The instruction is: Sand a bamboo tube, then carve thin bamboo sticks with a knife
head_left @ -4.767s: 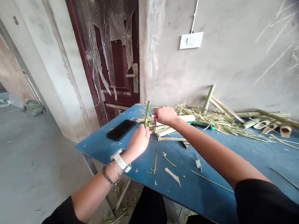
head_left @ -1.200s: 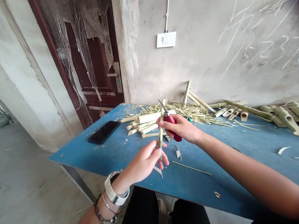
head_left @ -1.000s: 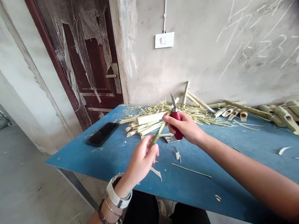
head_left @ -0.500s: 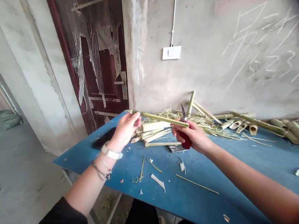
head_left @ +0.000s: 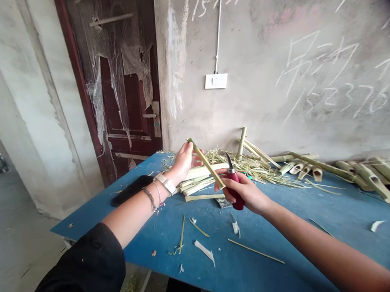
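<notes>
My left hand (head_left: 183, 159) is closed on the far end of a narrow bamboo strip (head_left: 205, 161), which slants down toward my right hand (head_left: 248, 191). A carving knife (head_left: 236, 195) with a red handle is gripped in my right hand, its short curved blade pointing up. The strip's near end lies by the fingers of that hand; whether they pinch it too is hard to see. Behind the strip, several split bamboo pieces (head_left: 198, 186) are stacked on the blue table (head_left: 271, 234).
Bamboo shavings (head_left: 267, 173) are heaped along the wall, beside cut bamboo tubes (head_left: 374, 179) on the right. A black phone (head_left: 131, 190) lies left of the stack. Thin slivers and white scraps (head_left: 205, 252) are scattered over the near part of the table.
The bamboo strip has swung from nearly level to a steeper slant. My left hand has moved right, nearer my right hand, which is slightly lower with the knife. The view has shifted a little.
</notes>
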### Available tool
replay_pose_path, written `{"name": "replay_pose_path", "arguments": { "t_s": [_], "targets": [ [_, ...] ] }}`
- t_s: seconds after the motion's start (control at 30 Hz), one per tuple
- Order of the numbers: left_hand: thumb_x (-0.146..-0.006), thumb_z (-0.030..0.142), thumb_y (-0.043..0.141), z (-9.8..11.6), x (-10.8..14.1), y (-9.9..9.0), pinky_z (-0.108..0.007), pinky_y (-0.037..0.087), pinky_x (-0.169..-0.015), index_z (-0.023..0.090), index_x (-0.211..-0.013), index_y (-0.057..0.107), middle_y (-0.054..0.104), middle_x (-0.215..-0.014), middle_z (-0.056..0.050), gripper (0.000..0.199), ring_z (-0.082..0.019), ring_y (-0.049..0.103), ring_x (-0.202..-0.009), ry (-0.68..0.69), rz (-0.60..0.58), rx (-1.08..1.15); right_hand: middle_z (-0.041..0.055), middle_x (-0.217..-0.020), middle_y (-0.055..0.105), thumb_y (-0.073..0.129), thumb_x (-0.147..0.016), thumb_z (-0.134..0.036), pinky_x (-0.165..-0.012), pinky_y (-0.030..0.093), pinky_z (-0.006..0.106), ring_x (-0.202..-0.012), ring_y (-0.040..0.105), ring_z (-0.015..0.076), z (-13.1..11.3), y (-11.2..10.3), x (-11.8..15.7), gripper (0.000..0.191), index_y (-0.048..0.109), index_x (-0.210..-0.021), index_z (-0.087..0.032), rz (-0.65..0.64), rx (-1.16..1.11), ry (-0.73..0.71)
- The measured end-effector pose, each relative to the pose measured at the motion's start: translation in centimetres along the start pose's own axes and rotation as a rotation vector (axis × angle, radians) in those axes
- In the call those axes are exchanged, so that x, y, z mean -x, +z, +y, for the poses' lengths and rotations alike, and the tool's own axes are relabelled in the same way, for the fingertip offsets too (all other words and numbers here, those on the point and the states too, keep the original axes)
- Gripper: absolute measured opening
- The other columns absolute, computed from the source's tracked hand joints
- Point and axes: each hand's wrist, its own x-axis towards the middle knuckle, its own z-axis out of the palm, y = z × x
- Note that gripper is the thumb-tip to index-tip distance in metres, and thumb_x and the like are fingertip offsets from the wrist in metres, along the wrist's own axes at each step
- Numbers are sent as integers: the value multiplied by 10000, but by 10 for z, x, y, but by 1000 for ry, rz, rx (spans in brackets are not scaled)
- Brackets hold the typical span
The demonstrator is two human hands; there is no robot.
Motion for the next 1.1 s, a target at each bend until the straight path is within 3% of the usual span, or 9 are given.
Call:
{"name": "replay_pose_path", "arguments": {
  "t_s": [0.1, 0.27, 0.4, 0.5, 0.57, 0.67, 0.77, 0.97, 1.1],
  "targets": [
    [-954, 296, 233, -6, -4, 10, -209, 436, -455, 208, -859, 356, 530, -603, 50, 178, -87, 541, -430, 18, 45, -44, -9, -719, 594, 548, -779, -376, -386, 278, 219, -375, 362, 40, 1, -3, -1, 322, 527, -1035, -182, 21, -10, 29],
    [-942, 387, 284, -26, -4, 20, -160, 250, -357, 214, -904, 404, 405, -491, 94, 214, -49, 365, -309, 20, -53, -116, -21, -666, 558, 555, -777, -410, -397, 270, 222, -386, 368, 44, 8, -10, -7, 297, 525, -958, -176, 113, 32, 7],
    [-899, 327, 403, -44, 3, 20, -176, 200, -371, 157, -818, 484, 325, -491, 87, 205, -33, 260, -340, -169, -243, -132, -17, -661, 550, 573, -757, -425, -391, 261, 226, -390, 382, 48, 15, -27, -15, 322, 522, -945, -169, 307, 62, -40],
    [-803, 204, 526, -51, 13, 18, -186, 199, -391, 137, -791, 529, 327, -523, 73, 68, -34, 248, -390, -344, -445, -109, 2, -753, 589, 594, -737, -445, -407, 301, 233, -412, 389, 56, 16, -41, -18, 463, 487, -1107, -189, 440, 122, -71],
    [-772, 176, 540, -54, 21, 19, -188, 190, -403, 150, -797, 530, 315, -543, 70, 37, -41, 240, -419, -422, -583, -51, 13, -832, 600, 598, -738, -445, -430, 335, 239, -433, 399, 58, 15, -45, -18, 513, 463, -1175, -212, 388, 178, -85],
    [-780, 197, 528, -57, 32, 22, -193, 212, -423, 164, -794, 511, 327, -573, 61, 40, -48, 257, -447, -466, -718, 13, -2, -736, 569, 593, -746, -413, -443, 346, 244, -452, 408, 69, 12, -46, -18, 324, 556, -982, -193, 284, 346, -68],
    [-818, 275, 517, -62, 41, 25, -204, 233, -432, 168, -801, 503, 366, -601, 46, 108, -57, 305, -465, -447, -724, -51, -28, -607, 498, 577, -757, -374, -468, 352, 245, -476, 413, 86, 8, -50, -19, 193, 538, -798, -190, 373, 578, -132],
    [-864, 375, 465, -65, 52, 26, -180, 125, -403, 185, -713, 392, 249, -587, 76, 252, -36, 191, -437, -483, -614, -1, 17, -692, 566, 475, -811, -326, -582, 368, 263, -593, 475, 124, -6, -71, -16, 149, 536, -805, -191, 608, 1092, -323],
    [-892, 320, 396, -63, 52, 27, -156, 118, -393, 188, -717, 353, 252, -609, 76, 224, -29, 187, -427, -497, -534, 104, 5, -560, 541, 487, -762, -262, -478, 255, 251, -474, 417, 112, -1, -58, -9, 121, 539, -677, -194, 317, 1592, -163]
  ]
}}
